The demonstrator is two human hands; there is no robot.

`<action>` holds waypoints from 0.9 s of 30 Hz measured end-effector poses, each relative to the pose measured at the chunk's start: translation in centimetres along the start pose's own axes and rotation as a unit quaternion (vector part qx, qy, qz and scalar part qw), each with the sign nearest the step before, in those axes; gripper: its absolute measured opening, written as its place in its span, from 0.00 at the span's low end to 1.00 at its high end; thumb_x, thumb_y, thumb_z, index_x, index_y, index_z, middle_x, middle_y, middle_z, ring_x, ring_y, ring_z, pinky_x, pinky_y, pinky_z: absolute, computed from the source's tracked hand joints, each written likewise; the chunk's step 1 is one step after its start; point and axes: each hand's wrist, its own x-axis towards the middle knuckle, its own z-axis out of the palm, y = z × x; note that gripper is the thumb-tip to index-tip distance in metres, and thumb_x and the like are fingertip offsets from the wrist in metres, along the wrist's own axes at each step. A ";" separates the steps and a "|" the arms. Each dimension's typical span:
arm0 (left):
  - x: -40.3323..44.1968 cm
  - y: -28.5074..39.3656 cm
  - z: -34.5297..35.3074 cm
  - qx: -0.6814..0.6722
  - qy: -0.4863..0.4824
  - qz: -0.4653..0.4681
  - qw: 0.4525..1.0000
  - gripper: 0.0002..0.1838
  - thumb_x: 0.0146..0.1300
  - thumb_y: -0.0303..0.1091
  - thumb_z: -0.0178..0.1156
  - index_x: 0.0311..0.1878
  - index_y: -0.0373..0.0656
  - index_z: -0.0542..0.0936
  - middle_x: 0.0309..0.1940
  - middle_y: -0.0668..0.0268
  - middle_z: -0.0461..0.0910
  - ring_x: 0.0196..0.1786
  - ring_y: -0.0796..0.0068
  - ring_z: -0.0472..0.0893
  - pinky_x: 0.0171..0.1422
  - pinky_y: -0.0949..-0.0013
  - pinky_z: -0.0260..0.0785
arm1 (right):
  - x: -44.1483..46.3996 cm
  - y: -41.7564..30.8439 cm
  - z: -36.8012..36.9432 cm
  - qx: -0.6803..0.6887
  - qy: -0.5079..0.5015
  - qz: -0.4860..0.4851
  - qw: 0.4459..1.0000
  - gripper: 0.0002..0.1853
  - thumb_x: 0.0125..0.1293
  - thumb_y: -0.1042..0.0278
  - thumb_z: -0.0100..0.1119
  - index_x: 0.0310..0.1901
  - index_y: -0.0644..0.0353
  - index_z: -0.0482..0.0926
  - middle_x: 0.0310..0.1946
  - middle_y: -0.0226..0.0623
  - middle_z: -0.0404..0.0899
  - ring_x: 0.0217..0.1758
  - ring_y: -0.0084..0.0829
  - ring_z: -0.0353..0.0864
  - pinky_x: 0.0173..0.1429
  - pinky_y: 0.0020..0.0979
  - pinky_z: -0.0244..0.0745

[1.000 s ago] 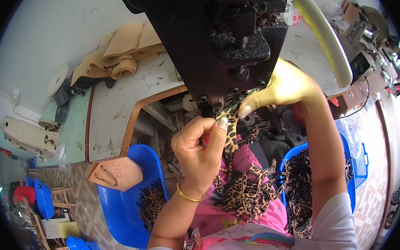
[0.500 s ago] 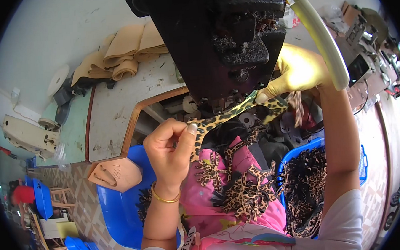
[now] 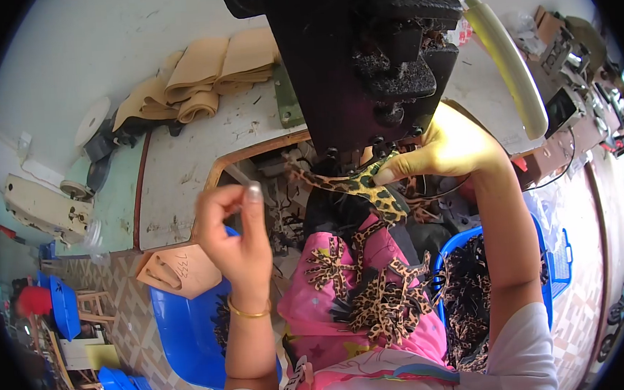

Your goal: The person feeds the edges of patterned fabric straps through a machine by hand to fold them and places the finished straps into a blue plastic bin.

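My right hand pinches a leopard-print strip beneath the head of a black machine. One end of the strip reaches left and hangs free, while a wider part droops below my fingers. My left hand is raised left of the strip, apart from it, with thumb and fingers pressed together; whether anything small is between them is hidden. Leopard-print pieces lie in a pile on the pink cloth over my lap.
A blue basin holding a paper bag stands at the left. At the right, a blue basket holds many leopard-print pieces. Folded tan sheets lie on the worktable. A pale curved tube hangs at the upper right.
My left hand has let go of the strip and moved left and up. My right hand still holds the strip, stretched out earlier, and has come back close under the machine head.
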 end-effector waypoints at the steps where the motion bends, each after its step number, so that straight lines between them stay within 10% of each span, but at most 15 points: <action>1: -1.0 0.4 0.3 -0.020 -0.055 -0.035 0.998 0.10 0.60 0.30 0.65 0.26 0.36 0.76 0.24 0.67 0.72 0.28 0.77 0.70 0.34 0.74 0.63 | -0.2 -0.1 0.4 0.006 0.014 -0.004 1.000 0.17 0.51 0.66 0.72 0.16 0.62 0.73 0.09 0.25 0.64 0.14 0.16 0.60 0.21 0.27 0.57; 5: -2.7 2.6 3.4 -0.250 -0.277 -0.226 0.900 0.13 0.64 0.34 0.63 0.28 0.35 0.80 0.19 0.72 0.76 0.24 0.90 0.69 0.29 0.81 0.60 | -0.7 -0.8 1.6 -0.055 0.064 0.007 0.996 0.14 0.49 0.65 0.72 0.22 0.63 0.77 0.13 0.29 0.70 0.18 0.20 0.67 0.25 0.28 0.64; 16: -3.2 3.1 3.5 -0.317 -0.152 -0.221 0.910 0.09 0.62 0.27 0.63 0.27 0.34 0.80 0.18 0.68 0.78 0.22 0.89 0.72 0.24 0.82 0.60 | -2.3 -3.1 2.7 -0.068 0.127 0.105 0.984 0.08 0.51 0.69 0.70 0.29 0.63 0.82 0.19 0.37 0.79 0.20 0.29 0.79 0.26 0.26 0.71; 23: -2.3 3.7 1.5 0.094 -0.119 0.195 0.969 0.09 0.48 0.28 0.72 0.33 0.43 0.83 0.26 0.69 0.69 0.24 0.76 0.65 0.26 0.73 0.57 | -5.0 -2.4 6.9 -0.282 0.202 -0.101 0.932 0.05 0.47 0.74 0.65 0.28 0.56 0.80 0.19 0.33 0.74 0.22 0.35 0.77 0.28 0.34 0.70; 27: -1.7 4.0 1.2 0.091 -0.247 0.166 0.950 0.11 0.47 0.26 0.71 0.37 0.41 0.85 0.36 0.66 0.69 0.25 0.78 0.63 0.29 0.75 0.58 | -5.2 -2.8 7.3 -0.362 0.245 -0.126 0.890 0.06 0.47 0.74 0.65 0.29 0.56 0.78 0.16 0.28 0.65 0.18 0.30 0.69 0.24 0.31 0.65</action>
